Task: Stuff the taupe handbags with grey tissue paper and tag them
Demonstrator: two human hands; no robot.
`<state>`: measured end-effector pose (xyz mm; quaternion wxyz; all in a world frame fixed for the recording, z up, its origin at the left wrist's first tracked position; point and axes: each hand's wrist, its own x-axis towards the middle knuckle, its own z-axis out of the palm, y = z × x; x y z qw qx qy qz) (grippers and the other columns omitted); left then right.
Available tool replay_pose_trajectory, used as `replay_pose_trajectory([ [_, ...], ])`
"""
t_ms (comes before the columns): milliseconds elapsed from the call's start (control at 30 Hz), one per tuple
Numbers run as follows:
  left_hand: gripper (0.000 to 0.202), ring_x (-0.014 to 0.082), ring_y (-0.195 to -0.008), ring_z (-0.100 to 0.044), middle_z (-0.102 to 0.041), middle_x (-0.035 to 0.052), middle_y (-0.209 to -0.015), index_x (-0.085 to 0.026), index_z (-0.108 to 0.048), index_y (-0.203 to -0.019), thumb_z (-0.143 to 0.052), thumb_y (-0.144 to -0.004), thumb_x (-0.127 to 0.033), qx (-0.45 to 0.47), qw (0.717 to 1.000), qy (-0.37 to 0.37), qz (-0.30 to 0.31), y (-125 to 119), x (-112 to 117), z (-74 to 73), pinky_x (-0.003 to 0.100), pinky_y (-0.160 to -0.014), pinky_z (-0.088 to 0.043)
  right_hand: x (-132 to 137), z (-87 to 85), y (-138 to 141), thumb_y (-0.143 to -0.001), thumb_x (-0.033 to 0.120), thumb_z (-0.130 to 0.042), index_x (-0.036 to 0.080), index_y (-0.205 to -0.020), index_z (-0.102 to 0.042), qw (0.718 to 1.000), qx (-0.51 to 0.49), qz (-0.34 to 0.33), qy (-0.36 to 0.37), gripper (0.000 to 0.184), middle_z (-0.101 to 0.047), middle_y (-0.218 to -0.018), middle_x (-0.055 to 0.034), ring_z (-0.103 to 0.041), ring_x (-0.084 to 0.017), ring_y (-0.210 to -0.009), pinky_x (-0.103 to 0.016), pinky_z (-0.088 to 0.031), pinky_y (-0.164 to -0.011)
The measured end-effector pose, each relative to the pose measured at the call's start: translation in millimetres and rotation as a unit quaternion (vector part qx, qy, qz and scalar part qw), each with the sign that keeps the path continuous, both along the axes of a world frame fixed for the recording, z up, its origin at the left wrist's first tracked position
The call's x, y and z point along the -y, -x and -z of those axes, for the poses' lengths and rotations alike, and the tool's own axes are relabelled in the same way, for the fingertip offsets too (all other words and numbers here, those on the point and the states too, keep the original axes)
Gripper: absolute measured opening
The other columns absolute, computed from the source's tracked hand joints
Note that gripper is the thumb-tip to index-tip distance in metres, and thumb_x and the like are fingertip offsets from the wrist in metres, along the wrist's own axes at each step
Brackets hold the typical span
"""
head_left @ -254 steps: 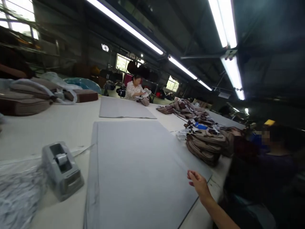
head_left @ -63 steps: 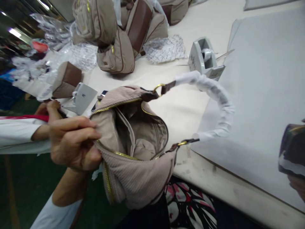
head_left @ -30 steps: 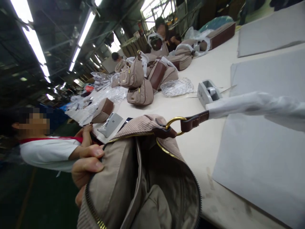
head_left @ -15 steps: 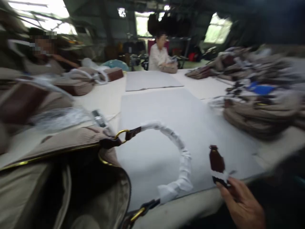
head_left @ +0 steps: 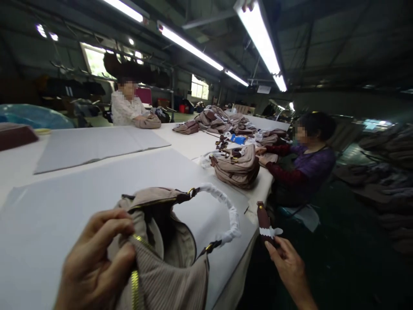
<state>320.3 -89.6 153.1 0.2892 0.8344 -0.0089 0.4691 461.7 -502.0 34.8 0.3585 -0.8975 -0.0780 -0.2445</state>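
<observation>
A taupe ribbed handbag [head_left: 174, 280] lies with its zipped mouth gaping, its pale lining showing. My left hand [head_left: 100, 258] pinches the bag's edge beside the gold zipper [head_left: 134, 288]. From the bag's right side curves a handle [head_left: 230, 211] wrapped in white paper, joined by gold rings. My right hand [head_left: 287, 262], closed, grips the lower end of a brown leather strap [head_left: 263, 217], which has a white band around it. The strap stands upright, apart from the bag, just past the table edge.
A white board [head_left: 129, 172] covers the near table. Finished-looking bags [head_left: 237, 165] and a blue packet [head_left: 238, 139] lie at the right, with a heap of bags [head_left: 219, 120] behind. One co-worker [head_left: 309, 159] sits at the right edge, another [head_left: 129, 103] across the table.
The view has swung right and up, bringing the right-hand co-worker into sight. My left hand now shows, holding the bag's edge. The strap stays in my right hand.
</observation>
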Motion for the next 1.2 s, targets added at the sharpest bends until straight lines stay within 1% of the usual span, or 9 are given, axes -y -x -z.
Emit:
replay_pose_trajectory([
  [200, 0.004, 0.0157, -0.085, -0.053, -0.049, 0.0035, -0.093, -0.021, -0.051, -0.081, -0.047, -0.08, -0.019, -0.028, 0.993, -0.031, 0.107, -102, 59, 4.3, 0.025, -0.072, -0.047, 20, -17.5, -55, -0.076, 0.059, -0.053, 0.015, -0.09, -0.064, 0.999, 0.025, 0.047, -0.01, 0.048, -0.061, -0.081, -0.0049, -0.055, -0.012, -0.05, -0.025, -0.048, -0.05],
  [467, 0.01, 0.0143, -0.075, -0.055, -0.049, 0.0039, -0.089, -0.02, -0.048, -0.078, -0.041, -0.081, -0.015, -0.097, 0.973, -0.002, 0.209, -174, 111, 34.1, 0.025, -0.068, -0.049, 20, -40.2, -94, -0.08, 0.056, -0.053, 0.015, -0.09, -0.066, 0.994, 0.098, 0.042, 0.029, 0.044, -0.061, -0.086, -0.0067, -0.053, -0.011, -0.052, -0.026, -0.05, -0.055],
  [600, 0.012, 0.0148, -0.079, -0.059, -0.051, 0.0062, -0.096, -0.02, -0.05, -0.083, -0.04, -0.082, -0.012, -0.132, 0.962, -0.029, 0.239, -188, 121, 59.2, 0.026, -0.072, -0.051, 13, -35.2, -104, -0.076, 0.055, -0.058, 0.014, -0.09, -0.067, 0.995, 0.083, 0.046, -0.016, 0.044, -0.057, -0.095, -0.0101, -0.055, -0.012, -0.054, -0.031, -0.053, -0.058],
  [700, 0.015, 0.0169, -0.086, -0.061, -0.053, 0.0087, -0.102, -0.02, -0.049, -0.085, -0.04, -0.08, -0.01, -0.165, 0.956, -0.046, 0.24, -192, 125, 77.5, 0.028, -0.075, -0.052, -1, -32.2, -100, -0.068, 0.061, -0.062, 0.014, -0.091, -0.063, 0.988, -0.01, 0.037, -0.147, 0.052, -0.053, -0.108, -0.014, -0.06, -0.015, -0.055, -0.034, -0.055, -0.054],
  [833, 0.02, 0.0189, -0.089, -0.062, -0.055, 0.0107, -0.109, -0.02, -0.051, -0.086, -0.038, -0.079, -0.006, -0.197, 0.953, -0.064, 0.222, -197, 131, 98.3, 0.03, -0.075, -0.053, -31, -30.7, -76, -0.071, 0.064, -0.06, 0.017, -0.119, -0.046, 0.928, -0.192, -0.045, -0.316, 0.069, -0.057, -0.114, -0.0163, -0.068, -0.027, -0.075, -0.034, -0.056, -0.051],
  [900, 0.022, 0.0194, -0.09, -0.062, -0.057, 0.0107, -0.109, -0.02, -0.052, -0.085, -0.036, -0.08, -0.005, -0.189, 0.956, -0.069, 0.214, -200, 134, 105.0, 0.03, -0.075, -0.053, -47, -27.7, -63, -0.077, 0.062, -0.055, 0.019, -0.127, -0.041, 0.92, -0.231, -0.078, -0.307, 0.068, -0.065, -0.103, -0.0127, -0.066, -0.022, -0.058, -0.03, -0.052, -0.045],
  [967, 0.022, 0.0195, -0.092, -0.062, -0.058, 0.0103, -0.109, -0.02, -0.052, -0.085, -0.036, -0.081, -0.006, -0.173, 0.962, -0.072, 0.199, -200, 137, 107.5, 0.029, -0.074, -0.053, -64, -21.2, -55, -0.08, 0.06, -0.052, 0.02, -0.123, -0.048, 0.94, -0.203, -0.094, -0.257, 0.06, -0.068, -0.1, -0.0106, -0.059, -0.015, -0.043, -0.027, -0.049, -0.04],
  [1100, 0.023, 0.0185, -0.092, -0.062, -0.06, 0.0076, -0.108, -0.022, -0.054, -0.091, -0.038, -0.083, -0.007, -0.156, 0.968, -0.099, 0.171, -191, 138, 103.0, 0.026, -0.072, -0.054, -93, 3.0, -52, -0.082, 0.055, -0.053, 0.021, -0.1, -0.065, 0.982, -0.021, -0.124, -0.144, 0.04, -0.069, -0.097, -0.0092, -0.067, -0.023, -0.082, -0.027, -0.055, -0.073],
  [1200, 0.024, 0.0184, -0.093, -0.063, -0.061, 0.0067, -0.106, -0.023, -0.055, -0.095, -0.04, -0.084, -0.008, -0.145, 0.969, -0.114, 0.167, -183, 137, 99.8, 0.027, -0.074, -0.054, -103, 19.0, -48, -0.087, 0.054, -0.046, 0.021, -0.099, -0.063, 0.988, 0.068, -0.082, -0.114, 0.039, -0.069, -0.093, -0.0089, -0.067, -0.023, -0.087, -0.027, -0.054, -0.077],
])
